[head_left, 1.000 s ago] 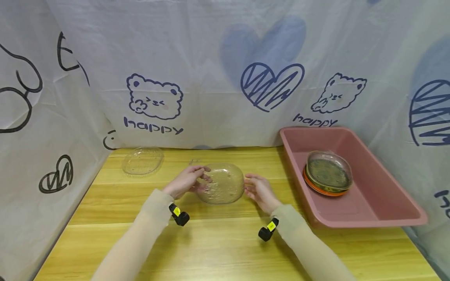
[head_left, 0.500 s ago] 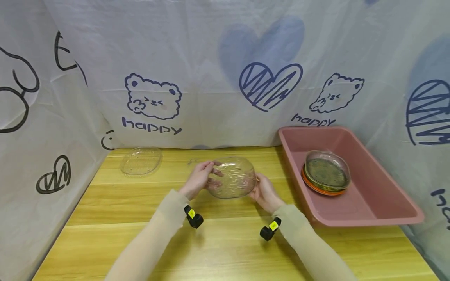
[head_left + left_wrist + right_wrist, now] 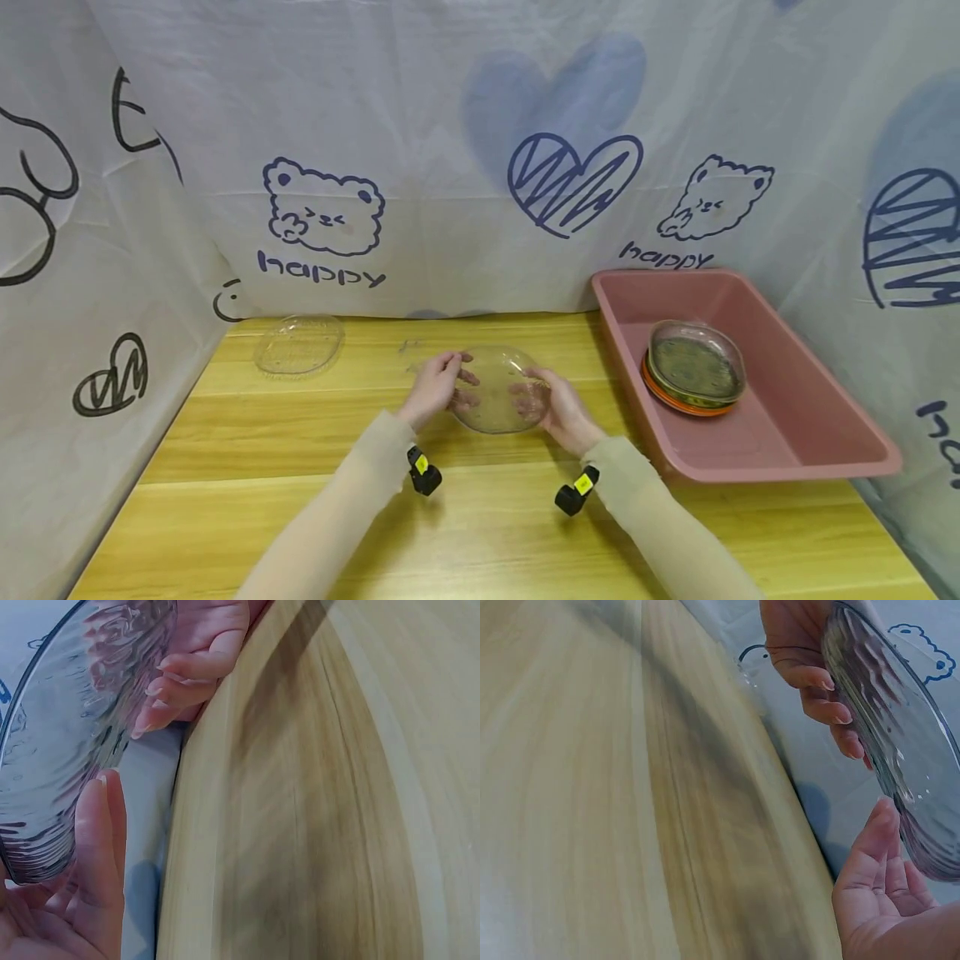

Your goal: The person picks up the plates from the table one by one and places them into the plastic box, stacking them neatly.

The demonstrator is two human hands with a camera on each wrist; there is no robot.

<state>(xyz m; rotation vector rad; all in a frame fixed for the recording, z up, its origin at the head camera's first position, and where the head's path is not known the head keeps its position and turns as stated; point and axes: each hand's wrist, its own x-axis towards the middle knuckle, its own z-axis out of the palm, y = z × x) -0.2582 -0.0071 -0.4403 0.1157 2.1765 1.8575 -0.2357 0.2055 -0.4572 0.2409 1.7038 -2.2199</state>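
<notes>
Both hands hold a clear, ripple-patterned glass plate point(image 3: 495, 379) over the middle of the table. My left hand point(image 3: 433, 390) grips its left side, and the fingers show through the glass. On the opposite side, my right hand point(image 3: 567, 414) grips the rim, its fingers also visible through the plate. The left wrist view shows the plate point(image 3: 52, 750) tilted, clear of the wood, with the left hand point(image 3: 82, 907) at its lower end. In the right wrist view, the right hand point(image 3: 881, 900) is at the near end of the plate point(image 3: 915, 742).
A pink plastic tub point(image 3: 787, 442) stands at the right. Inside it is a stack of rounded glass dishes point(image 3: 697, 367) above an orange one point(image 3: 675, 402). Another clear plate point(image 3: 298, 344) lies at the table's back left. A printed cloth point(image 3: 450, 167) hangs behind the table point(image 3: 285, 450).
My left hand has moved right with the plate, and my right hand has gone from beside its edge to gripping it. The plate was raised and tilted midway, then came lower and its tilt changed.
</notes>
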